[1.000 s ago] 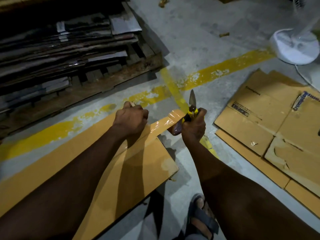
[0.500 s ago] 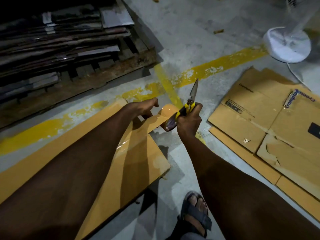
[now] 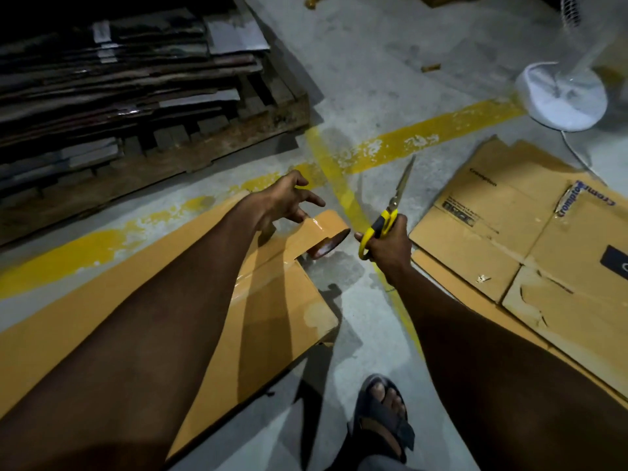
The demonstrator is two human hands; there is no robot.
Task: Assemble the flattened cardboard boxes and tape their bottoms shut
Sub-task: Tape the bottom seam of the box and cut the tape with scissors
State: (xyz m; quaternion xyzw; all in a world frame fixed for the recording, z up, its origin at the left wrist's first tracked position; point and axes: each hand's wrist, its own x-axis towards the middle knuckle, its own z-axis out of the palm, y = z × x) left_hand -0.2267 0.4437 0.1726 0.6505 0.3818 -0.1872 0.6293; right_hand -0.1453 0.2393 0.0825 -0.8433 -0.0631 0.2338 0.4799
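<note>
Tan cardboard box (image 3: 306, 300) with a clear-taped seam, centre-left over the grey concrete floor (image 3: 356, 96); near end hidden under the left forearm and cut off by the frame. Brown tape roll (image 3: 328, 248) at its far corner, half hidden. Left hand (image 3: 285, 198) above that end, fingers spread, holding nothing. Right hand (image 3: 387, 246) grips yellow-handled scissors (image 3: 390, 215), blades up. Printed flattened cartons (image 3: 509, 239) to the right; wooden pallet (image 3: 204, 154) beyond; bare floor between.

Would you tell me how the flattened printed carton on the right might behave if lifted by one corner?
The flattened carton would probably fold along its visible creases rather than stay stiff. Its peeled, torn surface suggests it may rip further. Being a thin sheet, it is likely light.
</note>
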